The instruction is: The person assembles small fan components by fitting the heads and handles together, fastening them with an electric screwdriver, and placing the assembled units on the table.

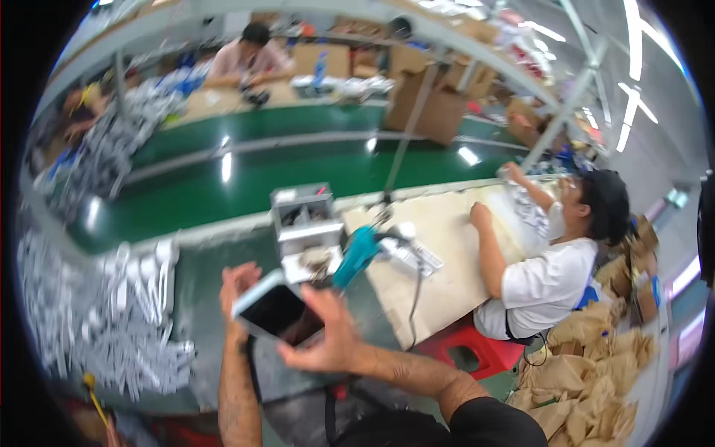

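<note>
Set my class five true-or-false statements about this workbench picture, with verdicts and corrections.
1. The right hand holds a smartphone. True.
2. The plastic stool is blue. False: the plastic stool is red.
3. The co-worker at the right wears a white shirt. True.
4. The teal handheld tool lies left of the smartphone. False: the teal handheld tool is to its right.
5. The long conveyor belt is green. True.

The left forearm [237,395] stood nearly upright, the left hand [237,285] on top, fingers raised, palm partly hidden! And in from the right slanted the right forearm [410,372], elbow bent, the right hand [335,339] in a grip, thumb low, fingers above, close beside its partner!
</note>
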Available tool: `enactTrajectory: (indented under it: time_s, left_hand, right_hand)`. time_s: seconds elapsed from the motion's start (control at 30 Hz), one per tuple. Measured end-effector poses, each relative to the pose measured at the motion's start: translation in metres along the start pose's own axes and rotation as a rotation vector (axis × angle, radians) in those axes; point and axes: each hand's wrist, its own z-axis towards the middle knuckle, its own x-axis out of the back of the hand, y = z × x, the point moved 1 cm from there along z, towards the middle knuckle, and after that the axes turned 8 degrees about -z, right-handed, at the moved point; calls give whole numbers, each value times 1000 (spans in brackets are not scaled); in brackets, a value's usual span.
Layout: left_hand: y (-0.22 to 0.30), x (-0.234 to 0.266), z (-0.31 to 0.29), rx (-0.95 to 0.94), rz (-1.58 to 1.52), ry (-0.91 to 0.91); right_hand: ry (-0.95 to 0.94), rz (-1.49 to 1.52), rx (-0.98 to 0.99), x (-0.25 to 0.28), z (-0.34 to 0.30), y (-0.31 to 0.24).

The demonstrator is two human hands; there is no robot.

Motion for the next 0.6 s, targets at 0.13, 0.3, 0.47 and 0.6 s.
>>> enactTrajectory:
  time_s: [0.13, 0.3, 0.47, 0.6]
  left_hand:
    - [-14, -37, -32, -117, 367, 24]
    - [21, -51, -26, -244, 696, 52]
    - [10, -49, -17, -342, 785, 83]
    - [23, -54, -27, -321, 913, 41]
  right_hand:
    - [340, 112, 354, 116, 27, 54]
    - [776, 187, 220, 217, 224, 54]
    - [734, -363, 85, 253, 426, 124]
    - [560, -498, 11, 235, 496, 157]
